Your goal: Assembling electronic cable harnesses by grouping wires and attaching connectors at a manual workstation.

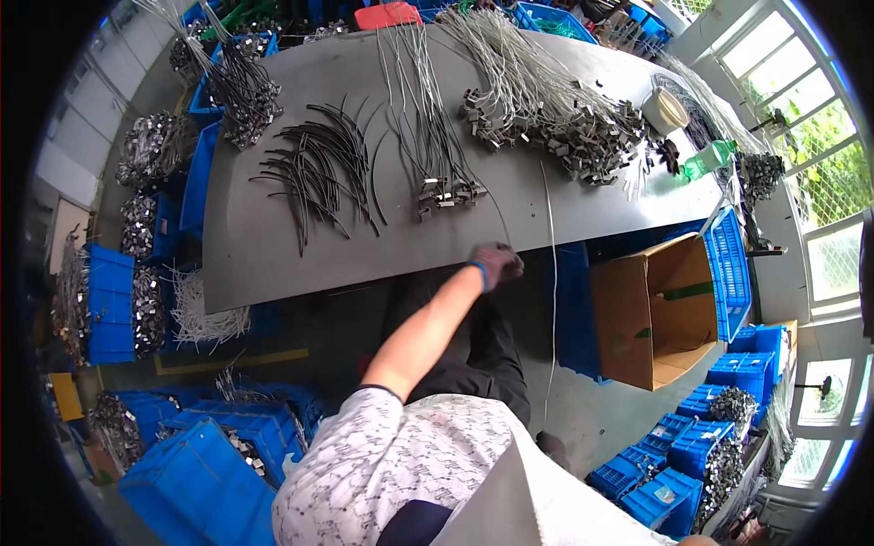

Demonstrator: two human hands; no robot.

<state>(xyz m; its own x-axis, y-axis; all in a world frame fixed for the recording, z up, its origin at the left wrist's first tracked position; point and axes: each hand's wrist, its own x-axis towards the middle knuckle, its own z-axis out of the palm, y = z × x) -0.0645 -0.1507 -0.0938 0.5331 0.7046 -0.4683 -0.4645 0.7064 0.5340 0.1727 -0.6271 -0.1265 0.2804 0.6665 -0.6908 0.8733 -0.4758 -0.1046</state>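
My left hand [496, 264], in a dark purplish glove with a blue cuff, is at the table's near edge. Its fingers are closed round the end of a thin grey cable [497, 211] that curves back to a bundle with metal clips [446, 193]. Lower right, a dark gloved shape that appears to be my right hand [551, 446] is partly covered by white cloth. A long pale cable [553, 300] runs from the tabletop over the edge down to it; the fingers are closed there, though dim. Short black tubes [319, 173] lie in a loose pile left of the bundle.
The grey metal table [273, 282] carries a large heap of clipped cables [564, 118], a white tub [665, 111] and a green bottle [708, 160]. An open cardboard box [624, 318] stands beside the near right edge. Blue crates [196, 482] of metal parts line both sides.
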